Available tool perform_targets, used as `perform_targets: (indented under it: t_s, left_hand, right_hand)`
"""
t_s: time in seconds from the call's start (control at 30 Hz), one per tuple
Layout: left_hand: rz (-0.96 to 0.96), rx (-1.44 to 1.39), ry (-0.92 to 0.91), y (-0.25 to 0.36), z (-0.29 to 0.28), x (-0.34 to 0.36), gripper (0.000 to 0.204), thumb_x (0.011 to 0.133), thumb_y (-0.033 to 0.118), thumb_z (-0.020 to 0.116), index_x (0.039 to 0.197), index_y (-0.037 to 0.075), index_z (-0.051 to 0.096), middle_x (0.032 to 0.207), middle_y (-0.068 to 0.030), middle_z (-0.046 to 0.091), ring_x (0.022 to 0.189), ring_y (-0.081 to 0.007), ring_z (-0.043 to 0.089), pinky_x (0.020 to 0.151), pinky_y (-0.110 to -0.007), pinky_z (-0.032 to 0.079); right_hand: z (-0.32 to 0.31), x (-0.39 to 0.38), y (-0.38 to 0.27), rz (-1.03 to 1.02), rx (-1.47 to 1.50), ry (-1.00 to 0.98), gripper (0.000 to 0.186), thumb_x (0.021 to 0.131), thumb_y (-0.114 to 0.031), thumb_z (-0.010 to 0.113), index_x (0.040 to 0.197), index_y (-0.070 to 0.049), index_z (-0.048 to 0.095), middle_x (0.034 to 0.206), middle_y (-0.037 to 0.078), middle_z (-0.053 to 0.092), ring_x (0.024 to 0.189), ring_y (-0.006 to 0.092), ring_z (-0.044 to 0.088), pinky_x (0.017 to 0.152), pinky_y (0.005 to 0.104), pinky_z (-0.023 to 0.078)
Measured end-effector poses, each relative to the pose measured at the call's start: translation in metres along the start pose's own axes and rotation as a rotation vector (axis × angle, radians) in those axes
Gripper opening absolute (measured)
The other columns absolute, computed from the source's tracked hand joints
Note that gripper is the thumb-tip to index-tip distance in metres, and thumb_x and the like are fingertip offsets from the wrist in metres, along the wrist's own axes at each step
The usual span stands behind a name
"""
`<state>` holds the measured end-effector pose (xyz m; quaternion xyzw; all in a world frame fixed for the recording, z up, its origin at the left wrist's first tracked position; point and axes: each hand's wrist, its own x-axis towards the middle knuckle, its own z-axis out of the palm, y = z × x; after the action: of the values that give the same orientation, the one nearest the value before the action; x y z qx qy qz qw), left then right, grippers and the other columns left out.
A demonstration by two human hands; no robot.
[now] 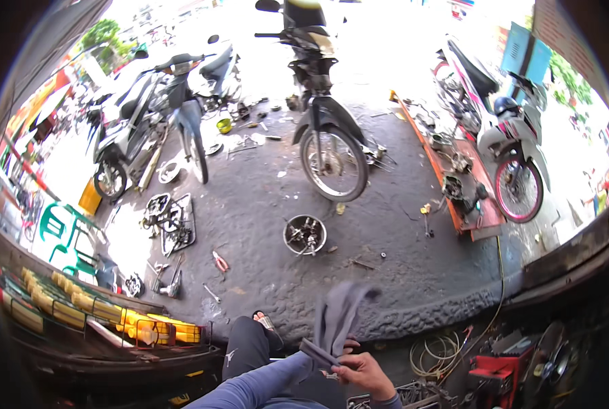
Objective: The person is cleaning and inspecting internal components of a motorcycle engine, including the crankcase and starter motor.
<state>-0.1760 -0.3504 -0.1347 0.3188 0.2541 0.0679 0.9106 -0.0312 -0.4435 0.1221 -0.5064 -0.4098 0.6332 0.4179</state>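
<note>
A soft dark grey cloth [338, 313] rises in front of me, its upper end smeared by motion. Pinching its lower edge, my right hand [364, 373] is closed with thumb and fingers together. My left arm in a blue-grey sleeve [267, 382] reaches to the same cloth, where a folded band of it crosses the wrist. The cloth covers most of my left hand, so its fingers cannot be made out. Beyond the cloth, a round metal bowl [305, 235] of greasy metal parts stands on the dark floor.
A motorcycle [325, 123] stands ahead; others are at left and right. Engine parts fill a tray [180, 225] and an orange bench [478, 177]. Red-handled pliers [220, 262] lie on the floor. Yellow bottles [141, 326] sit lower left; a red toolbox [502, 371] and coiled hose [430, 354] lower right.
</note>
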Motion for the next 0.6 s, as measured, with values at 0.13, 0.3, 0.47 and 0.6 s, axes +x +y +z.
perform_targets:
  t_s: [0.13,0.3,0.47,0.6]
  left_hand:
    - [0.2,1.359,0.297,0.135,-0.038,-0.041,0.038,0.089,0.02,0.067,0.123,0.004,0.06,0.122,-0.0072,0.062,0.11,-0.0208,0.059,0.092,-0.033,0.049]
    - [0.696,-0.523,0.282,0.345,-0.064,-0.157,0.025,0.093,0.01,0.064,0.118,0.005,0.062,0.113,-0.004,0.067,0.11,-0.0202,0.063,0.093,-0.038,0.053]
    - [0.747,-0.4,0.409,0.451,-0.123,-0.231,0.024,0.094,0.007,0.061,0.117,0.008,0.063,0.112,-0.007,0.068,0.105,-0.0212,0.065,0.093,-0.039,0.053]
    - [1.28,-0.54,0.591,0.526,-0.126,-0.309,0.015,0.1,0.02,0.054,0.107,0.013,0.065,0.112,-0.0074,0.068,0.106,-0.0226,0.064,0.095,-0.043,0.051]
  right_hand:
    - [0.015,0.1,-0.152,-0.059,-0.371,0.146,0.009,0.088,-0.005,0.066,0.085,0.002,0.07,0.061,0.003,0.062,0.058,0.0057,0.054,0.056,0.0248,0.044]
    - [0.084,0.201,-0.255,-0.25,-0.629,-0.127,0.013,0.085,-0.009,0.072,0.092,0.002,0.069,0.067,0.007,0.059,0.059,0.018,0.056,0.056,0.0306,0.043]
    - [0.144,0.293,-0.31,-0.343,-0.698,0.148,0.014,0.084,-0.009,0.072,0.087,0.004,0.067,0.078,0.01,0.053,0.069,0.0225,0.053,0.062,0.033,0.042]
    - [0.164,0.346,-0.341,-0.36,-0.645,0.37,0.012,0.084,-0.008,0.072,0.087,0.003,0.068,0.097,0.014,0.057,0.083,0.0243,0.057,0.072,0.0329,0.046]
